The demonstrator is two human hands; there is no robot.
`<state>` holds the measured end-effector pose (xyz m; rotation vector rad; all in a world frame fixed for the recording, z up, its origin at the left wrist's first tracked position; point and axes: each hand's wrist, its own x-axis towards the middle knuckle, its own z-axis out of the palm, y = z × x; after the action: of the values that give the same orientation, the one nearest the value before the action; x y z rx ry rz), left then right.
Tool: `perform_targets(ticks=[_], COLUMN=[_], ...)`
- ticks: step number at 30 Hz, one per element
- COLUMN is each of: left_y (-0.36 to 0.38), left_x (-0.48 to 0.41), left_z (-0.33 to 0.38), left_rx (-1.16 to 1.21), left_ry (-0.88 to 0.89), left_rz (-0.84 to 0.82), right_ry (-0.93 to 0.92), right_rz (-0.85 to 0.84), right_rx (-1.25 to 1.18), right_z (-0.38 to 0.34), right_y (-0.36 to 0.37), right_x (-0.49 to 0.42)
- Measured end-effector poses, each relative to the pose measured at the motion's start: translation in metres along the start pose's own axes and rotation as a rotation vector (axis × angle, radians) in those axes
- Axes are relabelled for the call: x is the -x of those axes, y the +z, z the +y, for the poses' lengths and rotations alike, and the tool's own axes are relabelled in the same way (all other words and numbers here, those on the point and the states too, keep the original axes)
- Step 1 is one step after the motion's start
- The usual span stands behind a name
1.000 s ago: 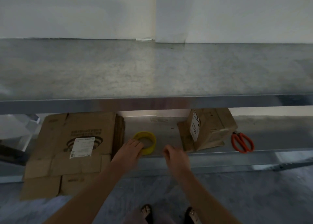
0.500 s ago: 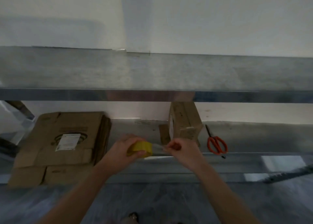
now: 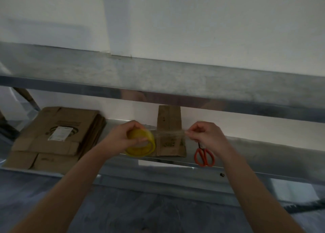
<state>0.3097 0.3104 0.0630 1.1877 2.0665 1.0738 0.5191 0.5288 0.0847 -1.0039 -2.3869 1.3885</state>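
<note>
Yellow round tape roll (image 3: pixel 140 144), seemingly light and stiff, clasped at rim by left hand (image 3: pixel 121 137); limp sticky strip (image 3: pixel 168 134) pinched at three o'clock by right hand (image 3: pixel 205 134).

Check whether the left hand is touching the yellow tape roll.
Touching. The head view shows the left hand curled round the yellow tape roll, gripping it; the right hand pinches the pulled-out strip.

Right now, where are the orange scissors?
In the head view, the orange scissors lie on the lower metal shelf, right of centre, beside the upright cardboard box and partly behind the right hand.
</note>
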Motion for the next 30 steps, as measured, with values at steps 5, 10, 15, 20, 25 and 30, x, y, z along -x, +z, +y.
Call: perform_targets(ticks=[5,10,15,20,25,30], left_y=[0.006,0.012,0.018,0.026,0.035,0.041], left_x=[-0.021,-0.042,-0.057,-0.069,-0.083,-0.083], left_z=[-0.010,-0.027,-0.039,-0.050,-0.051,-0.051], left_rx=[-0.589,-0.496,-0.489,-0.484,-0.508,-0.394], left_ry=[0.111,0.026,-0.020,0.006,-0.008,0.026], left_rz=[0.101,0.014,-0.072,-0.088,-0.130,-0.154], right_ry=[0.024,0.084,0.134,0.177,0.253,0.329], right_rz=[0.010,-0.017,-0.056,-0.051,-0.069,-0.083], right_rx=[-0.011,0.025,0.010,-0.072,-0.236,-0.424], right_z=[0.019,0.034,0.047,0.063,0.078,0.090], right_y=[-0.005,-0.001,0.005,0.012,0.020,0.045], right_x=[-0.012,-0.033,-0.049,-0.059,-0.069,-0.072])
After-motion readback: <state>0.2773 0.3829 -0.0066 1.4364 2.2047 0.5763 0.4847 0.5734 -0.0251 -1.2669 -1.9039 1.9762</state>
